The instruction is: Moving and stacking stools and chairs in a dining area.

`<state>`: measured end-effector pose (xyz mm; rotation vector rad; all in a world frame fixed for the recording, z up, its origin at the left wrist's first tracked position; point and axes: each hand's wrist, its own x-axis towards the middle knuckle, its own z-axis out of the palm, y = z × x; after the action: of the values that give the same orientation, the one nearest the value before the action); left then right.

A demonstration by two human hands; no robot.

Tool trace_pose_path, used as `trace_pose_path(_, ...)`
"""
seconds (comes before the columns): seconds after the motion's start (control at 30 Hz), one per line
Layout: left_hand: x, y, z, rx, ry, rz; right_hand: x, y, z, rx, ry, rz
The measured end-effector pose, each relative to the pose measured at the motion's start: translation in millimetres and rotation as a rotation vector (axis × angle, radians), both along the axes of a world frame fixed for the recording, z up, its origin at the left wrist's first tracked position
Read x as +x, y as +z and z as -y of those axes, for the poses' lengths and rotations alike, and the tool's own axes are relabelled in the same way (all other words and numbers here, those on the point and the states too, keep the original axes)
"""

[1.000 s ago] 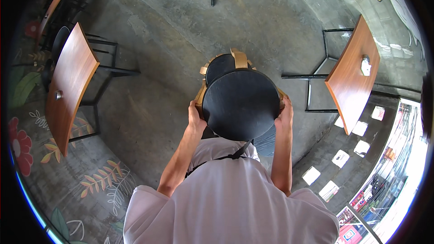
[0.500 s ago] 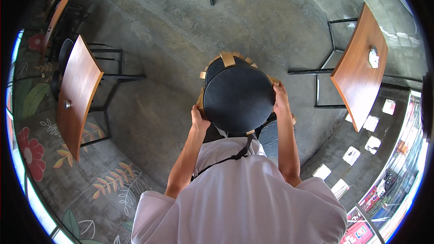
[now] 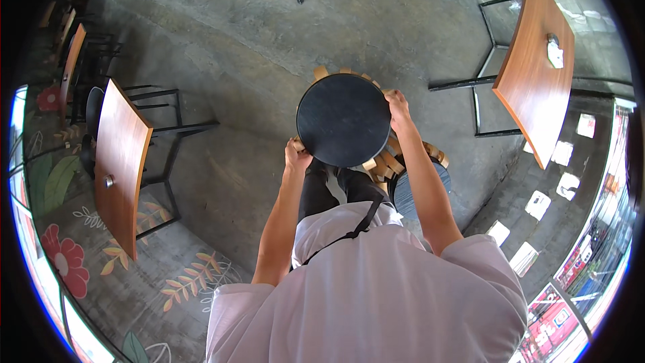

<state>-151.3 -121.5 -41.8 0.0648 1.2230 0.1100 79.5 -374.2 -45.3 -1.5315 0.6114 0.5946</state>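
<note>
A round stool [image 3: 344,119] with a black seat is gripped at its sides by both my hands. My left hand [image 3: 296,154] is closed on a light wooden part at the near left edge. On the right edge, the fingers of my right hand [image 3: 398,109] are wrapped round another wooden part. Several bent wooden pieces [image 3: 321,72] show past the far rim, like legs of stools stacked beneath; the seat hides most of what is below. Close by my right forearm stands a second group of stools [image 3: 422,191], black-topped with wooden legs, partly covered by that arm.
Wooden tables [image 3: 123,168] with black metal frames stand at the left, with dark chairs behind. Another wooden table [image 3: 537,70] at the right carries a small holder with white paper [image 3: 554,54]. The floor [image 3: 235,67] is grey concrete, and a painted wall [image 3: 195,275] lies left.
The held stool has moved forward, away from my body, and now covers the black seat that showed behind it. More of the stools at my right has come into sight. Both hands keep their hold.
</note>
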Motion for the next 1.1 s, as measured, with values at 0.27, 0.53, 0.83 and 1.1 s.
trace_pose_path(0.27, -13, -52, -13, 0.098, -0.378, -0.127, -28, 2, -24, -0.379, 0.185, -0.016)
trace_pose_path(0.53, -10, -17, -21, 0.178, -0.639, 0.032, -110, 14, -33, -0.275, 0.165, 0.005)
trace_pose_path(0.83, -19, 54, -103, 0.217, -0.873, 0.277, -202, 78, -151, 0.028, -0.063, -0.018)
trace_pose_path(1.1, -21, 71, -226, 0.402, -0.772, 0.317, -254, 155, -259, 0.270, 0.198, 0.091)
